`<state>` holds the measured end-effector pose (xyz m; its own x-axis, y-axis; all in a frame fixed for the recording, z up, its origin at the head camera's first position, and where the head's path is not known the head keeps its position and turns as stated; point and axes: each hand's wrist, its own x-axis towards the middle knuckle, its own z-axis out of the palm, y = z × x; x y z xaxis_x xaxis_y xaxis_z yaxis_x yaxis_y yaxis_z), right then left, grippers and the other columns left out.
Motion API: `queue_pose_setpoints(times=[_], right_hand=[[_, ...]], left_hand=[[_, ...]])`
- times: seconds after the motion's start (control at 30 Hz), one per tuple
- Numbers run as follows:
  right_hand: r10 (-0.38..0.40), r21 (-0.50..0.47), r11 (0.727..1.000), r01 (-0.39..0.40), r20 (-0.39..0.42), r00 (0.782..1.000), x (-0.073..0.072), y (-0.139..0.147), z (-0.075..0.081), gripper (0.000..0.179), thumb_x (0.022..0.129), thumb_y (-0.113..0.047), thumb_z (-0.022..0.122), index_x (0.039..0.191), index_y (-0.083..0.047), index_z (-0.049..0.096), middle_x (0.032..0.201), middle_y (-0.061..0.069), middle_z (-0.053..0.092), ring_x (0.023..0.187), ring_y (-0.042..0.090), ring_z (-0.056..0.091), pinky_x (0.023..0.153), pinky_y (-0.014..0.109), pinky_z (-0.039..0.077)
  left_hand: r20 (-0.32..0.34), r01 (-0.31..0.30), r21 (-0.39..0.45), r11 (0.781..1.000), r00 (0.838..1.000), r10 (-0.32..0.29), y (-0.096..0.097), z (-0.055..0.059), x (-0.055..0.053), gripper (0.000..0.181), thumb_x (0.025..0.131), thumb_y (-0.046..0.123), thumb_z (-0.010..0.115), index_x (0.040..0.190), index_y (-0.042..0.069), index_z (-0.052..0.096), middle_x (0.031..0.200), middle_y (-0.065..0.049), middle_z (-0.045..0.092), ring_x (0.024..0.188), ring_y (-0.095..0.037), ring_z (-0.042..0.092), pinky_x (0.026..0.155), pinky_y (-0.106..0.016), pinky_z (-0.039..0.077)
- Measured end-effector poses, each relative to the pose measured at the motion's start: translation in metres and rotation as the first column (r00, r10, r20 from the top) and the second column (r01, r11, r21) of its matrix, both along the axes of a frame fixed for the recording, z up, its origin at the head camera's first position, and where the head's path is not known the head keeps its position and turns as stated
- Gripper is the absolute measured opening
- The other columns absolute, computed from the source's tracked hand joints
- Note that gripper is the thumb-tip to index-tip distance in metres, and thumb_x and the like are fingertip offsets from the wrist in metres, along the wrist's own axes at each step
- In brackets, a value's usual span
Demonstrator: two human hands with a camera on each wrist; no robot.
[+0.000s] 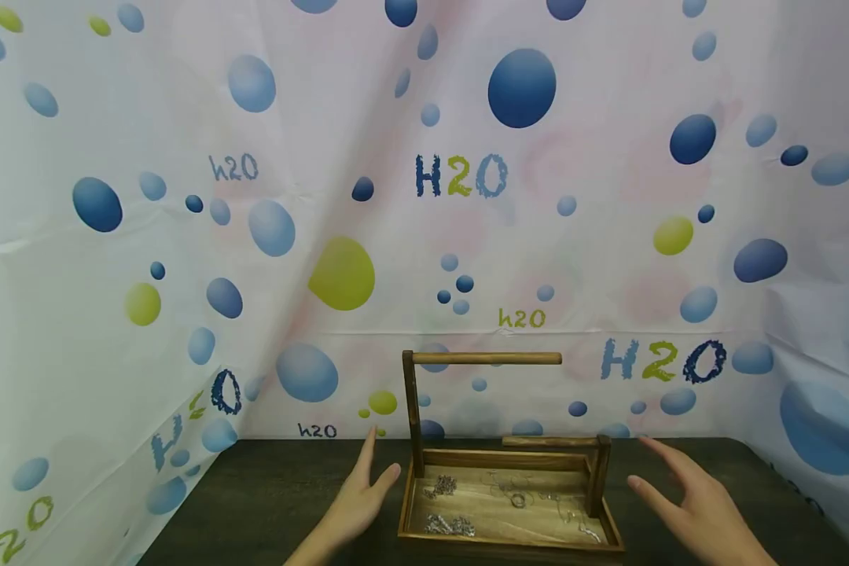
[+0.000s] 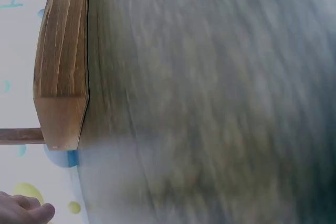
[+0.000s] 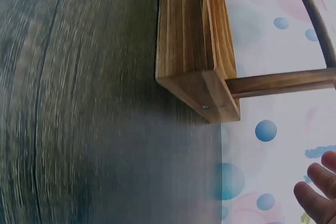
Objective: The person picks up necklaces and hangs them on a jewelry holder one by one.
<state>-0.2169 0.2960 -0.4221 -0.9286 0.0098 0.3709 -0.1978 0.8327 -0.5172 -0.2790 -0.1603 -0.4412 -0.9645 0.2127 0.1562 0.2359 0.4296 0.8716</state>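
A wooden jewelry stand [image 1: 509, 549] with a shallow tray base stands on the dark table between both hands. A tall post on its left bears a long bar [image 1: 488, 358], and a short post on its right bears a lower bar [image 1: 548, 442]. Silvery chains [image 1: 450, 525] and thin jewelry pieces [image 1: 518, 500] lie in the tray. To the left of the stand is my left hand [image 1: 357, 499], fingers extended and thumb apart, holding nothing. My right hand [image 1: 696, 503] hovers off the right side, fingers loosely spread and free of any object.
The dark wood-grain table [image 1: 290, 479] reaches back to a white curtain [image 1: 580, 259] printed with blue and green bubbles and H2O lettering. The curtain also hangs along the left and right sides.
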Motion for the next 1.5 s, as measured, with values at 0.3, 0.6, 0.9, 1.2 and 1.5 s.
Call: queue_pose_setpoints(times=[0.3, 0.6, 0.9, 1.2, 1.5], right_hand=[[0.006, -0.169, 0.985, 0.012, 0.105, 0.994, 0.006, -0.014, 0.003, 0.074, 0.095, -0.044, 0.069, 0.146, 0.003, 0.044, 0.139, 0.033, 0.05, 0.116, 0.05, 0.058, 0.084, 0.051, 0.056], [0.037, -0.233, 0.972, -0.023, 0.058, 0.998, 0.009, -0.028, 0.0, 0.062, 0.091, -0.037, 0.075, 0.138, -0.002, 0.053, 0.133, 0.024, 0.058, 0.103, 0.032, 0.066, 0.077, 0.038, 0.058], [0.08, -0.285, 0.958, -0.043, 0.118, 0.99, 0.01, -0.037, -0.007, 0.054, 0.09, -0.021, 0.078, 0.135, -0.001, 0.056, 0.126, 0.018, 0.063, 0.092, 0.018, 0.067, 0.074, 0.028, 0.056], [0.121, -0.366, 0.929, -0.056, 0.158, 0.98, 0.01, -0.049, -0.011, 0.052, 0.09, -0.019, 0.077, 0.133, 0.0, 0.057, 0.111, 0.01, 0.067, 0.087, 0.015, 0.066, 0.071, 0.026, 0.055], [0.212, -0.394, 0.909, -0.137, 0.153, 0.965, 0.008, -0.055, -0.015, 0.053, 0.09, -0.021, 0.076, 0.134, 0.002, 0.056, 0.115, 0.015, 0.066, 0.089, 0.016, 0.067, 0.072, 0.026, 0.055]], left_hand=[[0.08, -0.044, 0.182, 0.982, 0.996, 0.03, 0.012, -0.008, -0.002, 0.088, 0.104, 0.04, 0.054, 0.161, 0.002, -0.001, 0.162, -0.033, -0.006, 0.142, -0.061, 0.004, 0.108, -0.073, 0.018], [0.084, -0.073, 0.216, 0.974, 0.995, 0.056, 0.023, -0.007, -0.005, 0.082, 0.106, 0.046, 0.047, 0.162, 0.006, 0.001, 0.163, -0.029, -0.005, 0.143, -0.059, 0.002, 0.109, -0.074, 0.014], [0.077, -0.05, 0.256, 0.965, 0.997, 0.031, 0.033, -0.008, -0.009, 0.074, 0.109, 0.038, 0.042, 0.163, 0.011, 0.0, 0.164, -0.027, -0.009, 0.143, -0.059, 0.001, 0.109, -0.075, 0.013], [0.065, 0.018, 0.304, 0.952, 0.997, -0.039, 0.039, -0.012, -0.008, 0.077, 0.107, 0.02, 0.049, 0.163, 0.013, -0.003, 0.164, -0.024, -0.014, 0.143, -0.06, -0.003, 0.11, -0.073, 0.013], [0.035, 0.086, 0.338, 0.937, 0.994, -0.103, 0.045, -0.013, -0.007, 0.081, 0.103, 0.007, 0.052, 0.163, 0.014, -0.001, 0.164, -0.025, -0.015, 0.143, -0.059, -0.004, 0.111, -0.07, 0.015]])
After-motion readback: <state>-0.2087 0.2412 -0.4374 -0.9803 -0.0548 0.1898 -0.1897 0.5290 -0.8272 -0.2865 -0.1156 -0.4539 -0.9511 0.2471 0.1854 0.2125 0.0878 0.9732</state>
